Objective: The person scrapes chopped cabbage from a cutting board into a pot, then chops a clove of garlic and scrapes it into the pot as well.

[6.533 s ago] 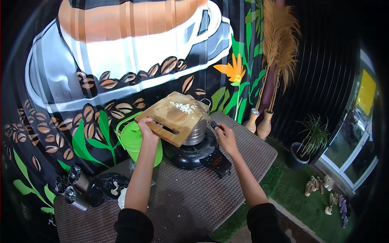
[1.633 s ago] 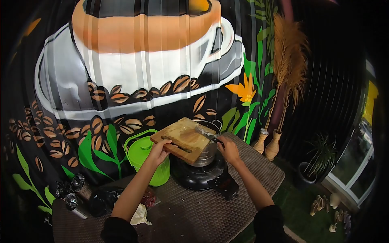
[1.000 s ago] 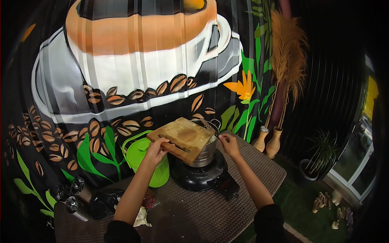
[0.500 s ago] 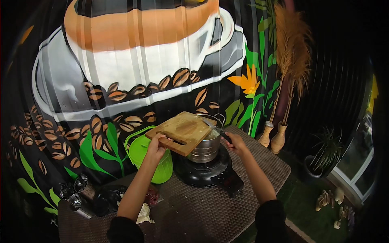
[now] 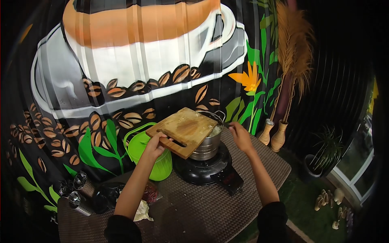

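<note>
My left hand [image 5: 156, 145] grips a wooden cutting board [image 5: 184, 127] by its handle end, beside the slot. The board is tilted, its far side over the rim of a steel pot [image 5: 206, 149]. Small pale bits cling to its top, and pale pieces show inside the pot. My right hand [image 5: 240, 135] is closed just right of the pot, around the dark handle of a knife whose blade I can hardly make out. Under the pot is a black electric cooker [image 5: 198, 172]. A green lidded bucket [image 5: 162, 166] stands left of it, partly under the board.
On the woven brown table [image 5: 194, 210] lie a black bag [image 5: 106, 199], a red packet [image 5: 150, 193] and a crumpled pale wrapper [image 5: 142, 211]. Metal utensil holders [image 5: 82, 205] stand at the left. Two vases [image 5: 278, 137] and a potted plant [image 5: 314, 166] are beyond the right edge.
My right hand has moved up and slightly right, taking the knife off the board and beyond the pot's right side. The board has shifted slightly, uncovering more of the pot's opening.
</note>
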`<state>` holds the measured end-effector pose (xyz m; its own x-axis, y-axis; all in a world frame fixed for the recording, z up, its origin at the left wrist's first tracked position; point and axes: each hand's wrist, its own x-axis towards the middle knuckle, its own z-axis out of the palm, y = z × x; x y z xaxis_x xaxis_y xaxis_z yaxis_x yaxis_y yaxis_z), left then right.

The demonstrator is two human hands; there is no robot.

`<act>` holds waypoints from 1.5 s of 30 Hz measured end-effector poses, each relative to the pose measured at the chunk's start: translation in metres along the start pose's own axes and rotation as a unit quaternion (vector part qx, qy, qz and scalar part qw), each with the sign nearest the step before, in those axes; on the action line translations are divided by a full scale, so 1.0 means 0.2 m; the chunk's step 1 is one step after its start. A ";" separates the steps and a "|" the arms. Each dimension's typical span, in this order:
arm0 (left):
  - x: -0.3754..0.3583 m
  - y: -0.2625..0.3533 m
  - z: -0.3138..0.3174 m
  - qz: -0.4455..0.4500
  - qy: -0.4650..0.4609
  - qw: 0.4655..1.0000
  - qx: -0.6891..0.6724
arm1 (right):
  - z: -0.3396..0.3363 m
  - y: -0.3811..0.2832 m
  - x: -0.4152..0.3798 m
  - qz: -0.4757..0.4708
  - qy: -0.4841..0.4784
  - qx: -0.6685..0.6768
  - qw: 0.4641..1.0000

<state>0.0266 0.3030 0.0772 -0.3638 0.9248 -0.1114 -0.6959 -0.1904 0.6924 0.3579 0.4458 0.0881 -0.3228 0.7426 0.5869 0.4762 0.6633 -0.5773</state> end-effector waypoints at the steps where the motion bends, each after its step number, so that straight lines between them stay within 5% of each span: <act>1: -0.02 0.01 0.01 -0.007 0.005 1.000 0.010 | 0.04 -0.02 0.01 -0.069 0.011 -0.007 0.998; 5: -0.05 0.02 0.02 -0.018 0.024 0.999 0.030 | 0.15 -0.11 0.03 -0.216 -0.010 -0.080 0.973; 9: -0.06 0.02 0.01 -0.029 0.014 0.999 0.027 | 0.25 -0.07 0.09 -0.252 -0.033 -0.072 0.965; 13: -0.07 0.02 0.01 -0.039 0.015 0.999 0.020 | 0.29 0.01 0.19 -0.112 -0.022 -0.184 0.976; 17: -0.08 0.04 -0.01 -0.051 0.007 0.998 0.033 | 0.31 -0.02 0.23 -0.155 0.058 -0.173 0.971; 20: -0.09 0.04 -0.03 -0.046 -0.003 0.998 0.037 | 0.33 -0.11 0.18 -0.199 0.017 -0.200 0.959; 24: -0.11 0.02 -0.01 -0.025 0.021 0.999 0.029 | 0.33 -0.02 0.22 -0.100 0.058 -0.341 0.933; 26: -0.10 0.02 -0.01 -0.028 0.018 0.999 0.031 | 0.24 -0.02 0.21 -0.098 0.064 -0.341 0.933; 29: -0.10 0.03 -0.02 -0.036 0.009 0.999 0.032 | 0.12 -0.01 0.14 -0.119 0.000 0.036 0.992; 32: -0.11 0.05 -0.01 -0.042 0.002 0.998 0.037 | 0.00 0.00 0.06 -0.108 -0.126 0.063 0.984; 34: -0.11 0.04 -0.01 -0.048 0.000 0.998 0.043 | 0.02 0.08 0.06 -0.113 -0.129 0.014 0.985; 37: -0.11 0.05 -0.01 -0.046 0.011 0.998 0.031 | 0.00 0.12 0.05 -0.075 0.013 -0.227 0.971; 41: -0.11 0.06 0.00 -0.056 0.011 0.998 0.037 | 0.01 0.09 0.03 -0.127 0.046 -0.120 0.984; 43: -0.10 0.05 0.00 -0.056 0.014 0.998 0.038 | 0.03 0.10 0.01 -0.103 -0.051 -0.077 0.990; 45: -0.11 0.05 -0.01 -0.057 0.016 0.998 0.032 | 0.04 0.11 0.01 -0.090 -0.001 -0.148 0.985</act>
<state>0.0266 0.2800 0.0855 -0.3051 0.9278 -0.2150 -0.6934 -0.0617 0.7179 0.3610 0.4628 0.0719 -0.4247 0.6165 0.6630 0.6286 0.7278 -0.2741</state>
